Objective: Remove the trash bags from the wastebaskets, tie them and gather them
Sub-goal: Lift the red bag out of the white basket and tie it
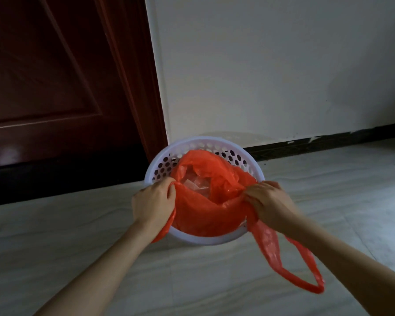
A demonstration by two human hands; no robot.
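A: Where's the bag?

B: In the white wastebasket by the wall; the red trash bag looks thin, light, slippery.

A: Grip?

B: Left hand and right hand each pinch its rim. Take the 2 handle loops.

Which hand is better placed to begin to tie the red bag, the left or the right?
Probably the right hand: it grips the red bag where a long handle loop hangs free. The left hand grips the other side, where little handle shows.
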